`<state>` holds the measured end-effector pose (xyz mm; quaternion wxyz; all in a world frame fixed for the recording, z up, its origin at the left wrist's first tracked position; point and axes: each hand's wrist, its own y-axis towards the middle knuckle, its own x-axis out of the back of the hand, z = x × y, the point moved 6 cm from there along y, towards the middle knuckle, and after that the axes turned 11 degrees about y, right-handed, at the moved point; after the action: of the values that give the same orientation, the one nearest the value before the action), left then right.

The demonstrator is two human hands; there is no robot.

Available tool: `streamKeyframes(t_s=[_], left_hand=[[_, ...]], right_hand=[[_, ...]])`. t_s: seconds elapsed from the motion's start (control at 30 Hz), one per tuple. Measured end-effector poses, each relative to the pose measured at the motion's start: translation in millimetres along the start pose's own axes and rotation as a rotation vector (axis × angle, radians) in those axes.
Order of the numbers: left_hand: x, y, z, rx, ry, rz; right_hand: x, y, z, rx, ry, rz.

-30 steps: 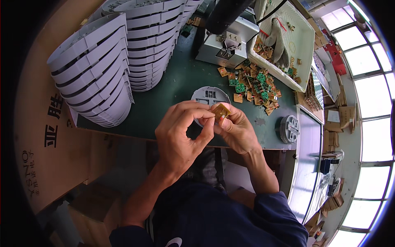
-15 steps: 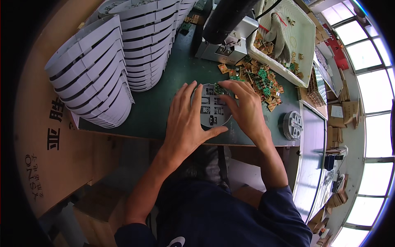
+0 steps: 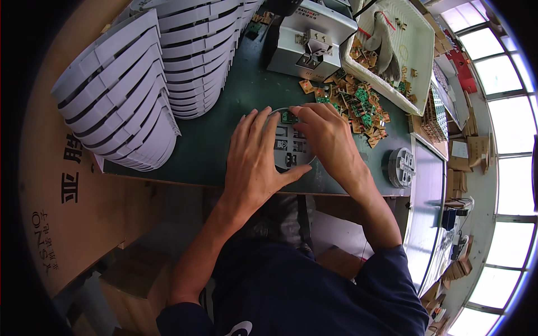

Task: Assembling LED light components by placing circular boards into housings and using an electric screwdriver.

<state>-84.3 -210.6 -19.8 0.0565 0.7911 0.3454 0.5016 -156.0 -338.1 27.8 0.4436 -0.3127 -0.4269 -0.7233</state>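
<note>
Two bare hands flank the round grey case (image 3: 290,140) on the table: the left hand (image 3: 250,159) lies along its left side, fingers straight and pointing away from the body, thumb spread wide toward its near edge. Right hand (image 3: 332,140) arches over its right side, wrist angled inward, fingers bent; fingertips at the small green board (image 3: 288,117) inside its far edge, pinched or merely touching, cannot tell.

Round grey housing (image 3: 290,147), compartments upward, on the tabletop (image 3: 246,92), green circuit board (image 3: 287,116) at its far rim.
</note>
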Motion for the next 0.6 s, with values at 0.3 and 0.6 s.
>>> streamKeyframes(t_s=[0.3, 0.6], left_hand=[[2, -1, -3, -0.021, 0.059, 0.026], [0, 2, -4, -0.051, 0.112, 0.038]], right_hand=[[6, -13, 1, -0.027, 0.072, 0.001], [2, -26, 5, -0.001, -0.02, 0.089]])
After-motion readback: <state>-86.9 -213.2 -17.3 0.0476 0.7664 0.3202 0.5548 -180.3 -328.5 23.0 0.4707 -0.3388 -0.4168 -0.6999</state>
